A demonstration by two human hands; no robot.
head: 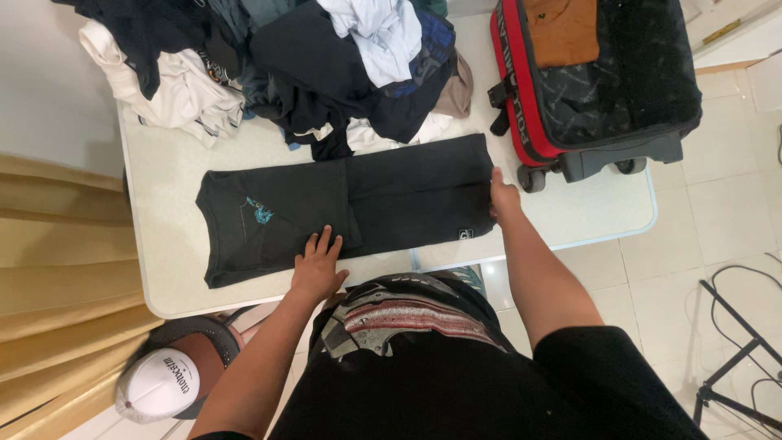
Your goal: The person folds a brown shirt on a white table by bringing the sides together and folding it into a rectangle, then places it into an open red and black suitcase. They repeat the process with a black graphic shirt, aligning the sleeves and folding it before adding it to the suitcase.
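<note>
A black T-shirt (391,200) lies flat on the white table (171,187), folded into a long strip, with a small blue print near its left end. My left hand (316,265) rests palm down on the shirt's near edge, fingers spread. At the strip's right end my right hand (503,198) pinches the hem of the shirt.
A heap of mixed clothes (285,57) covers the far part of the table. An open red and black suitcase (586,81) with an orange garment inside sits at the far right. A white cap (159,387) lies on a stool below left; yellow curtain at left, cables and stand at right.
</note>
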